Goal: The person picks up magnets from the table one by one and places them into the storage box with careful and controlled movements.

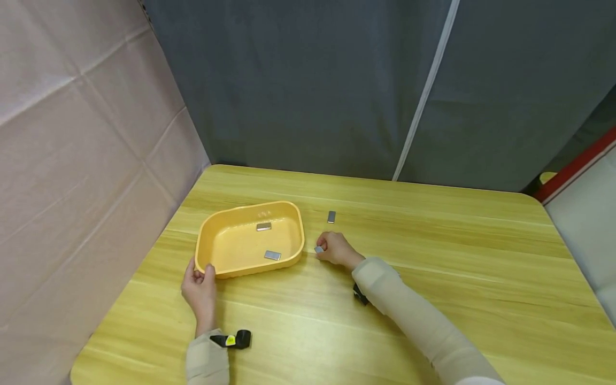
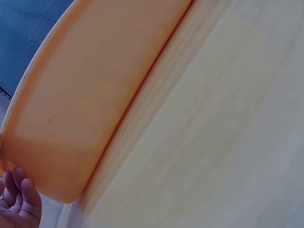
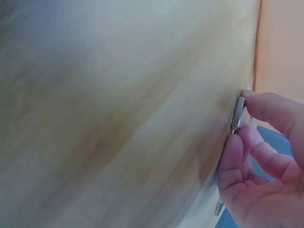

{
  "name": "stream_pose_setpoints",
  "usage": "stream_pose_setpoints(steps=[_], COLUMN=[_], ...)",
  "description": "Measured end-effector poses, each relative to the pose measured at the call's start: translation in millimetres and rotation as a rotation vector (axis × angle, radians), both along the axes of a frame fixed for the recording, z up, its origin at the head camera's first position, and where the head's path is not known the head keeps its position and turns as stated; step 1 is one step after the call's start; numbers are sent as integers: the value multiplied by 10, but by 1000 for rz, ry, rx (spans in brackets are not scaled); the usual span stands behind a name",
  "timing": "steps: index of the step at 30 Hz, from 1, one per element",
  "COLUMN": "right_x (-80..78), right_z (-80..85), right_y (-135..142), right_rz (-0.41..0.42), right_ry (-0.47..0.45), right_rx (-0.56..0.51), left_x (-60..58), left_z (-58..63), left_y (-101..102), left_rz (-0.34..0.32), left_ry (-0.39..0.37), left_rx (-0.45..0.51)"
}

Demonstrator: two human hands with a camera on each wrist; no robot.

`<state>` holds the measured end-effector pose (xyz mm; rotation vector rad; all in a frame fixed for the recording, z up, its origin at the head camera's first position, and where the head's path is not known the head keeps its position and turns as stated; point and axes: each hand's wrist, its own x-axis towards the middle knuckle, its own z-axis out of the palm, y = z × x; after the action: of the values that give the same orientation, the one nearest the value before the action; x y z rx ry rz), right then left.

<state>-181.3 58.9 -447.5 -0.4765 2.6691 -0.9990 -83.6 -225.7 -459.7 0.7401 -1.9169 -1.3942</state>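
"Fingers of the right hand first: free or gripping?"

"Gripping. Thumb and fingertips are pinched on a small metal block, seemingly near its two ends, so its long axis spans the gap between them. Whether it touches the table, I can't tell."

"And which way is the yellow tray from that block?"

"Just to its left. A narrow strip of tabletop separates the fingertips from the tray's right wall, so the block is outside the rim. I'd call that sideways gap, with the wall standing in it, the relation that matters most."

"Anything else close to those fingers?"

"A loose block, just beyond them toward the table's back edge. It lies flat, long axis pointing roughly away from the person, and the right hand is clearly the nearer one."

"Inside the tray?"

"Two more, apart from each other: a rear block, lying crosswise, and a front block near the close wall, also roughly crosswise but slightly slanted."

"What about the left hand?"

"It grips the tray's near left corner, thumb at the rim, well apart from every block."
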Motion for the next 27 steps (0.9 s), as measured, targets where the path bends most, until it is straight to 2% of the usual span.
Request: stream_pose_setpoints(steps=[9, 18, 27], right_x=[8, -22, -64], right_z=[21, 71, 88], right_y=[-16, -4, -16], right_rz=[0, -9, -6], right_ry=[-21, -103, -142], right_rx=[-1, -10, 9], left_x=[10, 3, 6], left_z=[-7, -3, 2], left_y=[-2, 4, 9], left_rz=[-6, -7, 1], left_ry=[-5, -5, -6], left_rx=[3, -15, -23])
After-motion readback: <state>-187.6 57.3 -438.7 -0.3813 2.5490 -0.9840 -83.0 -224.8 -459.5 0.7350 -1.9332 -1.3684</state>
